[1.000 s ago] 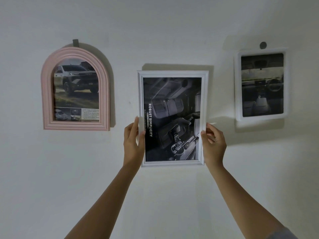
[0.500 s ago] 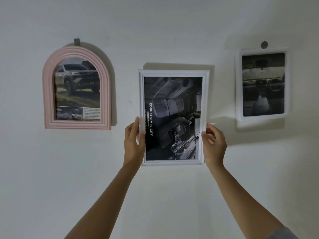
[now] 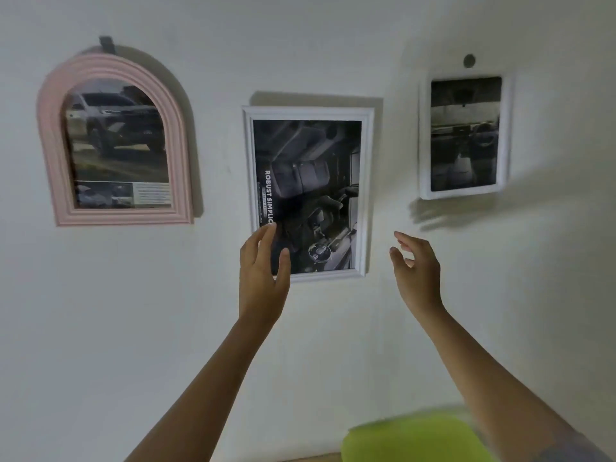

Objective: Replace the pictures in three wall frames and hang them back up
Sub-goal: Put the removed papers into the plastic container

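Observation:
Three frames hang on a white wall. A pink arched frame point(image 3: 113, 141) with a truck picture is on the left. The white rectangular frame point(image 3: 308, 195) in the middle shows a dark car-interior picture with the words ROBUST SIMPLICITY. A smaller white frame point(image 3: 465, 136) with a dashboard picture hangs on the right under a round hook point(image 3: 469, 61). My left hand point(image 3: 263, 275) is open in front of the middle frame's lower left corner, holding nothing. My right hand point(image 3: 416, 271) is open, apart from the frame's right edge.
A bright green rounded object point(image 3: 413, 438) sits blurred at the bottom right below the frames. A grey hook point(image 3: 107, 45) sticks out above the pink frame. Bare white wall lies below the frames.
Both hands have let go of the middle frame's sides and drawn back from the wall. The frame stays hanging. The view has tilted down, bringing the green object into sight.

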A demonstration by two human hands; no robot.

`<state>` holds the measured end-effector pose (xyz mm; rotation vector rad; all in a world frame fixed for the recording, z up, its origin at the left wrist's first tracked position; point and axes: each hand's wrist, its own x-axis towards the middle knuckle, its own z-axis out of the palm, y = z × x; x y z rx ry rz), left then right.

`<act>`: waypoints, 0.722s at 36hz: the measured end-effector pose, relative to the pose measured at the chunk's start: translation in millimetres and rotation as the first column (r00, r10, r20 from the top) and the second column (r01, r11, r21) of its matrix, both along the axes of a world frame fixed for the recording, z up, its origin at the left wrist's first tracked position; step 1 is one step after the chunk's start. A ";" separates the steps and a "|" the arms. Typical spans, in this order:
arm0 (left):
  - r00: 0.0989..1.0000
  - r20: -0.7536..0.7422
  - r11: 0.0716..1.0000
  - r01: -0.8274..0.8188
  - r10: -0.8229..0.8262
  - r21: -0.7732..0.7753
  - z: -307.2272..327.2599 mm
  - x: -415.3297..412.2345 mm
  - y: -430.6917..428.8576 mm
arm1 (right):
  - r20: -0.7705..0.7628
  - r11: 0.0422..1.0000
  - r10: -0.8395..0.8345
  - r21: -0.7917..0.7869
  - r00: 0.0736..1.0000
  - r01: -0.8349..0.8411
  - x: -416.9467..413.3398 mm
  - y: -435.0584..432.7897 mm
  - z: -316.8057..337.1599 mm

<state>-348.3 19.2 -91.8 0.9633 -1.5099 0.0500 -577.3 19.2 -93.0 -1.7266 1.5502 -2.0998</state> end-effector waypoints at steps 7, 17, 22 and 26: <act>0.935 0.338 0.978 0.037 -0.106 0.203 -98.3 -49.4 24.1 | -0.235 0.903 -0.077 0.396 0.969 0.168 -69.8 47.5 -92.9; 0.807 0.547 0.719 -0.241 -0.225 0.652 -274.9 -118.9 54.9 | -0.445 0.508 0.099 0.791 0.890 0.340 -182.9 92.6 -253.1; 0.776 0.590 0.559 -0.394 -0.223 0.729 -333.8 -138.5 69.0 | -0.461 0.338 0.245 0.865 0.853 0.370 -211.3 100.2 -308.4; 0.782 0.586 0.505 -0.425 -0.214 0.752 -368.0 -141.6 71.6 | -0.434 0.289 0.311 0.891 0.845 0.351 -217.8 96.8 -340.9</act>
